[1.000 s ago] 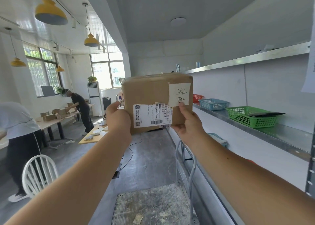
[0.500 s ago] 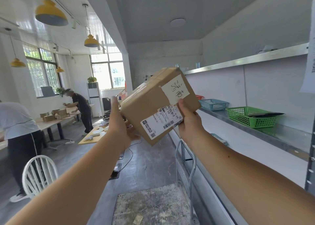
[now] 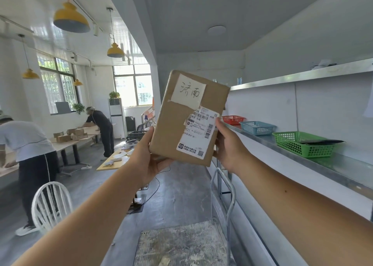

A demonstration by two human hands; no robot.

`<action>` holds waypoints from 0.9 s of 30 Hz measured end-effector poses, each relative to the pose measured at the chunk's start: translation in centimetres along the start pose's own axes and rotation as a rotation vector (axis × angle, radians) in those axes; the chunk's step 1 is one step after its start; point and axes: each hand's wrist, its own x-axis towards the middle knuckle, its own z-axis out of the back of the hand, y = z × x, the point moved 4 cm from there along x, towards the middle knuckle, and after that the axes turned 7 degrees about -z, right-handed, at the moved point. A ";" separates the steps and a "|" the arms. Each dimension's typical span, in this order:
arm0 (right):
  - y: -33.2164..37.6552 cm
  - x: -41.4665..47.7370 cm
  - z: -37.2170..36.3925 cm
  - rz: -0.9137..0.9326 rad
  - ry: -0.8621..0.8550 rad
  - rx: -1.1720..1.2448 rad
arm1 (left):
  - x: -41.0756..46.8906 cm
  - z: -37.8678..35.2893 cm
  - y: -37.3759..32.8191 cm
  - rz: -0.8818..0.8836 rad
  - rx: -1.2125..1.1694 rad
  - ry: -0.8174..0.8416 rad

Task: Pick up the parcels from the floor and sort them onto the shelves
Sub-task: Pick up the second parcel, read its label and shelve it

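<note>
Far left, a person in a white shirt (image 3: 24, 138) bends over a table, and a white chair (image 3: 51, 204) stands nearer me. My left hand (image 3: 150, 159) grips the lower left corner of the cardboard parcel (image 3: 187, 118); my right hand (image 3: 228, 146) presses its right edge, fingers hidden behind. The parcel hangs in mid-air before me, blocking the far wall (a trolley handle (image 3: 224, 189) stands below it). Right, a green basket (image 3: 302, 144) sits on the metal shelf (image 3: 343, 165). Since a second ago, I've turned the parcel from lying wide to standing upright, handwritten label on top.
</note>
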 end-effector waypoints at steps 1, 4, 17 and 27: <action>0.2 0.0 -0.2 0.010 -0.006 -0.006 | -0.1 -0.1 -0.1 0.018 0.035 0.028; 1.1 0.0 -0.7 0.021 0.009 0.011 | -0.3 -0.8 -0.2 0.042 0.166 0.085; 2.3 -1.6 -0.9 0.051 0.119 0.131 | -0.8 -3.3 -2.2 -0.496 0.200 0.212; 1.5 -3.3 0.2 0.056 0.033 0.074 | -0.5 -3.4 0.2 -0.422 0.124 0.214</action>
